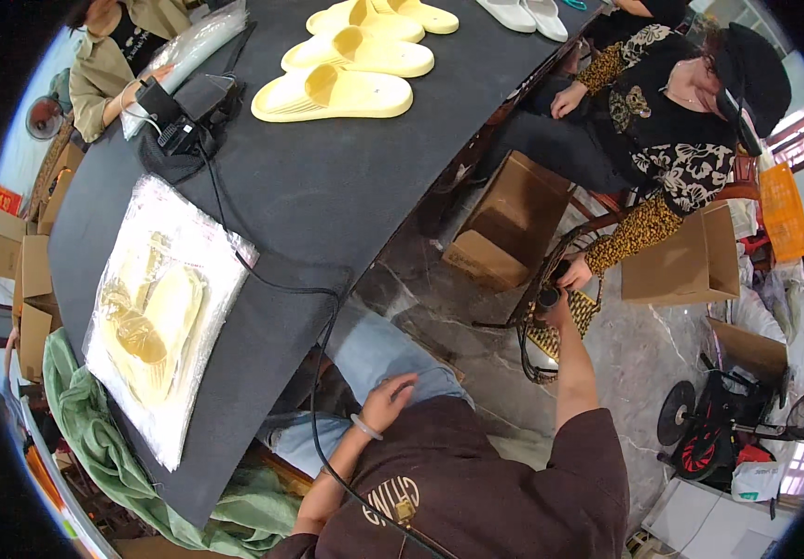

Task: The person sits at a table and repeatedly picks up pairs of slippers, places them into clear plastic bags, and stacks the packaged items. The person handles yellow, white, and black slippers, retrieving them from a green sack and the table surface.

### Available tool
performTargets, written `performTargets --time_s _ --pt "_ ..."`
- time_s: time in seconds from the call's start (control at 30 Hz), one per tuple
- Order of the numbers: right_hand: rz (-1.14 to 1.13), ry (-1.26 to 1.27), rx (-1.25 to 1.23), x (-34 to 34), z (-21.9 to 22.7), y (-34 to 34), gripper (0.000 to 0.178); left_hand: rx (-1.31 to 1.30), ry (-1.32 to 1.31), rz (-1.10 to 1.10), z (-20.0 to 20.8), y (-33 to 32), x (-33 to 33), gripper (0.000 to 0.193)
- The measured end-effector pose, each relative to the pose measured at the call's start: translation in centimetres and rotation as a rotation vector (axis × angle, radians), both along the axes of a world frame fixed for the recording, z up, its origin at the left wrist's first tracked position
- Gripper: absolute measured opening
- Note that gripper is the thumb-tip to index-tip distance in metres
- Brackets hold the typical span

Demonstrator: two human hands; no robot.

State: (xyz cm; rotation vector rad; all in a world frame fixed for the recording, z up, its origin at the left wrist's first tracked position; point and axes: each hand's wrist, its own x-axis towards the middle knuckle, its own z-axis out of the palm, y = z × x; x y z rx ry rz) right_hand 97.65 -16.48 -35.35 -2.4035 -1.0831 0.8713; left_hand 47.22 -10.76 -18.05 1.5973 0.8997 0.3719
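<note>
My left hand (389,404) rests against my lap by the jeans, fingers stretched out and holding nothing. Out to the right, my right hand (556,313) is closed round a dark cylindrical object (548,297), whose exact kind I cannot make out. Directly below it is a yellow-and-black checked bag (584,315) with dark straps. A seated co-worker's hand (576,272) reaches to the same spot, at another small dark thing. On the table to my left lies a pair of yellow slippers (173,312) in a clear plastic bag (122,363).
Several yellow slippers (364,98) stand on the dark table (327,186), with white shoes (514,14) at its far end. A black cable (281,287) crosses it from a black device (178,135). Cardboard boxes (504,224) sit on the floor. Another person handles plastic bags (192,51) at the far left.
</note>
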Motion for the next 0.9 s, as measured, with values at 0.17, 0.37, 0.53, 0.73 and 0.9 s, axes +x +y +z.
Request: performTargets --time_s 0.17,0.37,0.53,0.73,0.9 --pt "-0.12 -0.056 -0.135 1.6 1.2 -3.1 0.082 -0.074 0.043 0.103 1.1 -0.2 -2.7 0.028" --pt "0.28 -0.547 -0.567 -4.8 8.1 -6.3 0.041 -0.142 0.085 0.354 3.7 -4.5 -12.5 0.032" --pt "0.518 0.026 -0.449 -21.7 29.2 2.8 0.042 -0.19 0.576 -0.247 16.9 -6.3 -21.0 0.035" --pt "0.845 0.511 0.287 -32.8 41.4 13.3 0.016 0.225 -0.362 0.083 26.4 -0.4 -30.3 0.03" --pt "1.175 0.31 0.812 -46.2 46.9 22.8 0.012 0.783 0.314 0.791 27.6 8.4 -30.4 0.012"
